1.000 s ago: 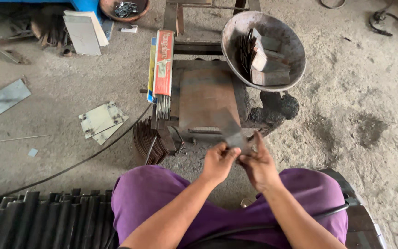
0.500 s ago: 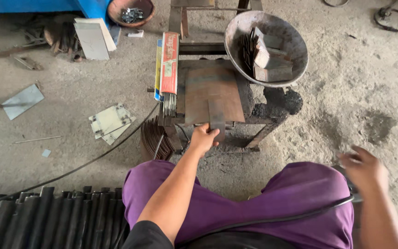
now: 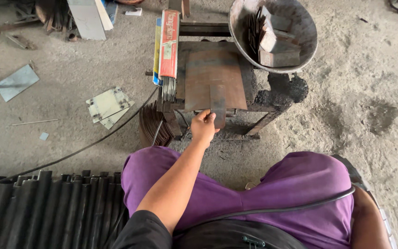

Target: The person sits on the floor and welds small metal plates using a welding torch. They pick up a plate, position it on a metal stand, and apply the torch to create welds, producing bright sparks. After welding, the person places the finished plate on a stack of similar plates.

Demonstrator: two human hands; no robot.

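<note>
One hand shows in your view: your left hand (image 3: 203, 127) reaches forward from the purple trousers (image 3: 236, 193) and pinches the near end of a narrow rusty metal strip (image 3: 218, 105) between thumb and fingers. That strip lies flat on the rusty plate (image 3: 213, 76) that tops the small bench (image 3: 259, 99), its near end hanging just past the bench's front edge toward you. Your right hand is out of view; only a bare right forearm (image 3: 369, 221) shows at about 4 o'clock in the picture. At 10 o'clock from the strip, a red packet of welding rods (image 3: 169, 46) lies along the bench's left side, its grey rod ends pointing toward you. At 1 o'clock a round metal basin (image 3: 300, 57) holding cut metal pieces sits at the bench's far right corner. At 9 o'clock from your hand, pale flat offcuts (image 3: 108, 105) lie on the concrete floor (image 3: 369, 92), crossed by a black cable (image 3: 70, 154). At 8 o'clock, a row of dark metal bars (image 3: 38, 210) lies beside your left leg.
</note>
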